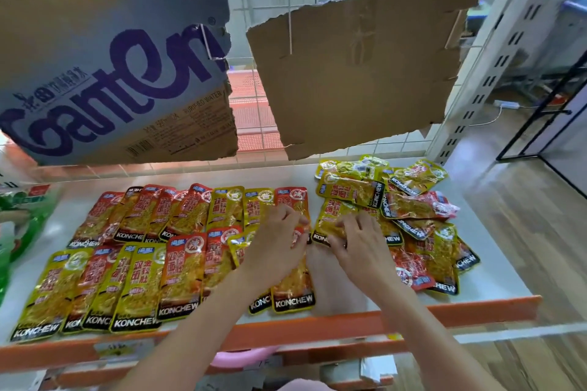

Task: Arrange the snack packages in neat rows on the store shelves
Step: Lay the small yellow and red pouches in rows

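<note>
Both hands are down on the white shelf (495,267) with the orange front lip, working near the middle of it. The left hand (275,243) lies over the right end of the arranged packets, fingers bent, the tips resting on a red packet (293,200) in the back row and the palm covering a yellow packet (239,243) that sits crooked in the front row; whether it actually pinches either one, I cannot tell. The right hand (357,243) has its fingers curled down onto a yellow packet (330,225) at the left edge of the loose pile, the fingertips gripping the wrapper.

Two rows of KONCHEW snack packets (136,263) run from the shelf's left side towards the middle, red and yellow mixed, standing lengthwise and overlapping a little, the front row reaching almost to the orange lip. Towards the right end and back corner lies a loose pile of packets (413,216), heaped at all angles, some tilted and some upside down.

At the far left edge sits a green plastic bag (22,216). Above the shelf, a cardboard box with purple lettering (104,79) hangs into view on the left, and a torn sheet of cardboard (365,67) leans against the wire back on the right.
</note>
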Demonstrator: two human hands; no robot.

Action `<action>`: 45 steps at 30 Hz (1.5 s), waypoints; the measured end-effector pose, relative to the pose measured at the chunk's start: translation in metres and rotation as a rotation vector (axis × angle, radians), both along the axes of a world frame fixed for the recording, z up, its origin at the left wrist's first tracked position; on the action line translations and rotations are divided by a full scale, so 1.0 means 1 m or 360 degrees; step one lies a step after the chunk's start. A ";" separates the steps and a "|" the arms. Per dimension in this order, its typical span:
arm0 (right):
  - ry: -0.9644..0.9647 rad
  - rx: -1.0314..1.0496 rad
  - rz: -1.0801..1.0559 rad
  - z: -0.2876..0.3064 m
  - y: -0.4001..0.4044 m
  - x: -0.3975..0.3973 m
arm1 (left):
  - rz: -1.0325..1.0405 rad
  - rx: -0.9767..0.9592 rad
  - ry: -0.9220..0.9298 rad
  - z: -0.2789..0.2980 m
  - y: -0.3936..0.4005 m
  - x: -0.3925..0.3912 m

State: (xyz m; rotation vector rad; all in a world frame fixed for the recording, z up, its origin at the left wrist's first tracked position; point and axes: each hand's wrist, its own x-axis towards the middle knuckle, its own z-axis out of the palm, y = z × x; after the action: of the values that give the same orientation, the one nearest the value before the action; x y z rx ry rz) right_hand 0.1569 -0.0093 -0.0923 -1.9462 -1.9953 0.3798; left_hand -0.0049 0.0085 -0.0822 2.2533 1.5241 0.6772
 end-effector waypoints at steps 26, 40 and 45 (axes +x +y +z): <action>0.0486 -0.0068 -0.0070 0.011 0.007 0.075 | 0.0444 -0.0220 -0.0431 0.009 -0.031 0.060; 0.0322 -0.0285 0.0379 0.005 -0.034 0.029 | 0.0355 -0.0437 -0.0086 0.004 -0.035 0.015; -0.0103 -0.0272 0.0221 0.000 -0.027 0.037 | 0.0270 -0.0112 0.0207 -0.004 -0.033 0.018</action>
State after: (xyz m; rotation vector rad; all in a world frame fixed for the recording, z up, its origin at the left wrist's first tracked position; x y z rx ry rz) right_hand 0.1938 -0.0364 -0.0921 -1.9466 -2.2121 0.5448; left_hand 0.0126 -0.0242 -0.0864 2.1706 1.7881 0.5221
